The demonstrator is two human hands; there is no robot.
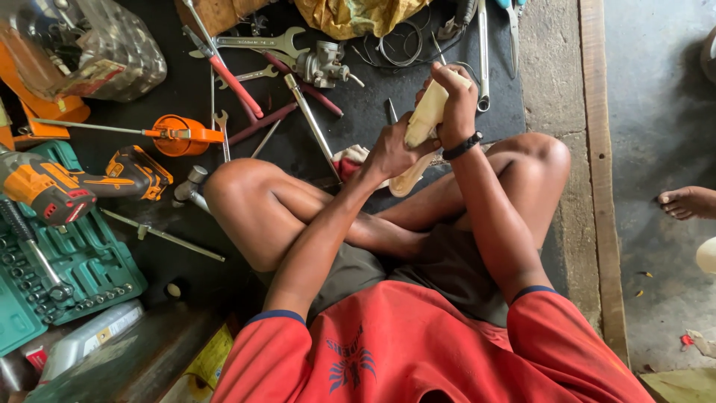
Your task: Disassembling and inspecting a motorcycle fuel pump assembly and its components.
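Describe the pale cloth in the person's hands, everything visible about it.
The cloth is pale cream-yellow, soft-looking fabric, bunched and creased. The right hand wraps its upper end, apparently around something hidden inside; the left hand grips it from below. A loose tail hangs under the hands. It is held above the crossed legs and black mat.

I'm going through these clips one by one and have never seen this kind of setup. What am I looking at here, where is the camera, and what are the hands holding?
There is no machine: a person sits cross-legged on a dark mat, filmed by a camera on their own head looking down. Both hands meet over the knees on a pale yellow cloth; the left hand grips its lower part, the right hand, with a black wristband, closes round the top. Whether something is wrapped inside is hidden. Around them lie spanners, a carburettor, an orange funnel, a cordless drill and a green socket set. Another person's bare foot shows at the right.
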